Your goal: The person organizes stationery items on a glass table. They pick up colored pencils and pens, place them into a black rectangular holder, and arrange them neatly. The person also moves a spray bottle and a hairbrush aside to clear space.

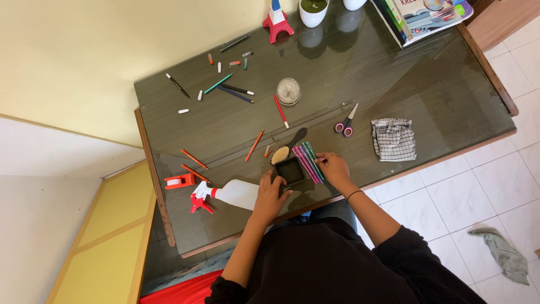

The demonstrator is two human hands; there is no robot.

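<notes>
My left hand [270, 194] rests on the dark glass-topped table [394, 73], its fingers against the left side of a small black square holder [290, 170]. My right hand [333, 167] grips a bundle of pink, purple and green pens [307, 160] lying just right of the holder. A wooden hairbrush with a black handle [286, 148] lies behind the holder. A white spray bottle with a red trigger [225, 195] lies on its side just left of my left hand.
Loose pens and pencils [228, 87] are scattered over the table's left half. Also there: a red tape dispenser [180, 180], pink-handled scissors [345, 123], a checked cloth [394, 139], a clear dome [288, 90], white pots [313, 11], books [422, 17]. A rag [500, 250] lies on the floor.
</notes>
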